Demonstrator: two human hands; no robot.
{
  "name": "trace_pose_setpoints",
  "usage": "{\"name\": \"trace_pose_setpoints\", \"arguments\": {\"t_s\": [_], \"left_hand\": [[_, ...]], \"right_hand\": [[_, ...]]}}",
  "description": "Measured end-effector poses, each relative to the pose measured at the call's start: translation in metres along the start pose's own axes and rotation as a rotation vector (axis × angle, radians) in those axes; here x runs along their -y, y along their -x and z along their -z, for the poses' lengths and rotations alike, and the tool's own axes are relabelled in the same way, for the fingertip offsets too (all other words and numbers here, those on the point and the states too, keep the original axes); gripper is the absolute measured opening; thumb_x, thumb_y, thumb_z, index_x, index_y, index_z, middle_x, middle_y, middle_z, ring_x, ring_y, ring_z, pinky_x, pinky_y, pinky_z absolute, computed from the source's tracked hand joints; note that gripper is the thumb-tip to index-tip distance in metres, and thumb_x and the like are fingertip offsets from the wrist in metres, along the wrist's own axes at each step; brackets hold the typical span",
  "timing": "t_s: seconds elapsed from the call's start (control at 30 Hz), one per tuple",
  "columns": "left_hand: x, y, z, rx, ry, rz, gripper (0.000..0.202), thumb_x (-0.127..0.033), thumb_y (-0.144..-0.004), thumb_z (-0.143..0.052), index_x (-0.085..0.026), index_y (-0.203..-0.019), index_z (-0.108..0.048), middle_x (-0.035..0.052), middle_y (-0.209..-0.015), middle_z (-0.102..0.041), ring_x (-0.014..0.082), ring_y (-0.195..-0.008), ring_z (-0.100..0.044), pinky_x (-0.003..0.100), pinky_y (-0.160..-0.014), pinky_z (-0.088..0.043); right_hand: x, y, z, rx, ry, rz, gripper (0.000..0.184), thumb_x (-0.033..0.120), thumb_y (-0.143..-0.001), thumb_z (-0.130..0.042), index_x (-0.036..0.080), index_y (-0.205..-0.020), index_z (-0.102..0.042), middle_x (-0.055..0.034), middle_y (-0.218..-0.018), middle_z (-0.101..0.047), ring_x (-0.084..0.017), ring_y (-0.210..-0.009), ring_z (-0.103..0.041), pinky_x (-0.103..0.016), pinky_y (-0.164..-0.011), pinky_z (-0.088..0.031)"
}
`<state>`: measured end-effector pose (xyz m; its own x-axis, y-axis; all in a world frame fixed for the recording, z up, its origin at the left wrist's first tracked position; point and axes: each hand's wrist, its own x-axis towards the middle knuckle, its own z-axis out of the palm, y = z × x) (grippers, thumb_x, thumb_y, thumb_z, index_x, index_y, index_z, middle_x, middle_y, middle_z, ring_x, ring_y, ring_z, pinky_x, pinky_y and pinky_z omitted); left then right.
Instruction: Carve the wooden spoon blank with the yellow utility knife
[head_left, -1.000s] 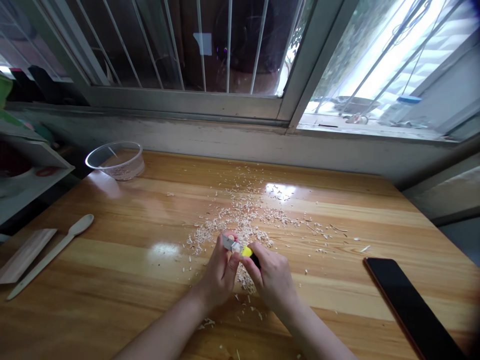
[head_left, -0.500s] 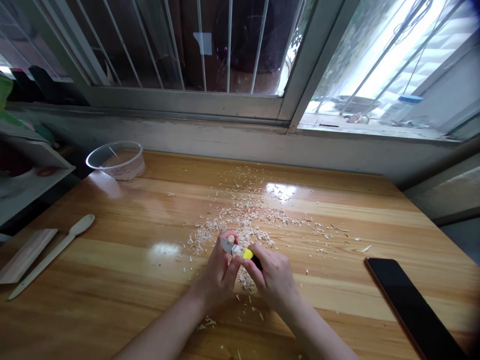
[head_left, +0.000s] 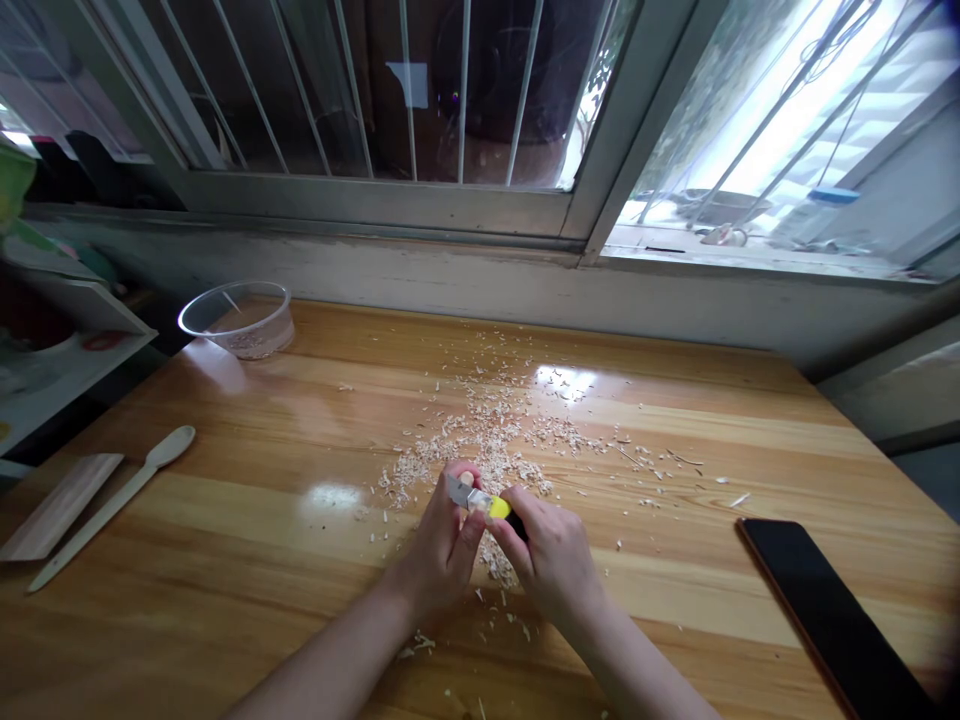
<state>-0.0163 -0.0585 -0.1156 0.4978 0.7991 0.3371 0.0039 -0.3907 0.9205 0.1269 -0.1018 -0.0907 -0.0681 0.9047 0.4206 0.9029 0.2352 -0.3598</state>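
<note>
My right hand (head_left: 555, 550) is closed around the yellow and black handle of a utility knife (head_left: 498, 507). The knife's blade points left and lies against a small piece of wood (head_left: 466, 479), whose pale round end shows above it. My left hand (head_left: 442, 535) is closed on that wood, with its thumb by the base of the blade. Most of the wood is hidden by the fingers. Pale wood shavings (head_left: 495, 430) are strewn over the table beneath and beyond both hands.
On the wooden table (head_left: 247, 600), a wooden spoon (head_left: 112, 510) and a flat wood strip (head_left: 60, 507) lie at the left. A clear plastic bowl (head_left: 251, 340) stands at the far left. At the right lies a black phone (head_left: 832, 620). A barred window (head_left: 375, 190) rises behind.
The whole view has shifted slightly, so things appear a little further right. Both hands keep the same grip on the knife and the wood.
</note>
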Motion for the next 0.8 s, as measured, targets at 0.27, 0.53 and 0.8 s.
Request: {"name": "trace_pose_setpoints", "arguments": {"t_s": [0.27, 0.53, 0.8], "left_hand": [[0.0019, 0.0003, -0.0009, -0.074, 0.005, 0.038, 0.021, -0.035, -0.093, -0.04, -0.023, -0.111, -0.038, 0.0043, -0.097, -0.045, 0.0196, -0.086, -0.046, 0.033, -0.081, -0.039], [0.0002, -0.0013, 0.0023, 0.009, -0.02, -0.007, 0.027, -0.039, -0.095, -0.031, -0.021, -0.116, -0.034, 0.0055, -0.098, -0.04, 0.0202, -0.087, -0.043, 0.036, -0.08, -0.039], [-0.0006, -0.0014, 0.0019, 0.012, 0.012, -0.016, 0.026, -0.041, -0.095, -0.031, -0.023, -0.112, -0.036, 0.0035, -0.094, -0.039, 0.0183, -0.08, -0.04, 0.032, -0.071, -0.039]], "right_hand": [[-0.0036, 0.0008, -0.0017, 0.029, -0.036, -0.078, 0.049, 0.053, -0.096, -0.02, 0.021, -0.069, -0.047, 0.0018, -0.053, -0.053, -0.012, -0.044, -0.049, -0.022, -0.045, -0.028], [0.0002, 0.002, 0.0005, 0.037, -0.027, -0.006, 0.051, 0.052, -0.097, -0.019, 0.02, -0.072, -0.049, 0.0009, -0.054, -0.055, -0.013, -0.046, -0.052, -0.022, -0.046, -0.03], [-0.0003, 0.0024, -0.0005, 0.024, 0.02, 0.008, 0.051, 0.052, -0.097, -0.019, 0.02, -0.071, -0.049, 0.0008, -0.055, -0.054, -0.013, -0.046, -0.051, -0.023, -0.047, -0.029]]}}
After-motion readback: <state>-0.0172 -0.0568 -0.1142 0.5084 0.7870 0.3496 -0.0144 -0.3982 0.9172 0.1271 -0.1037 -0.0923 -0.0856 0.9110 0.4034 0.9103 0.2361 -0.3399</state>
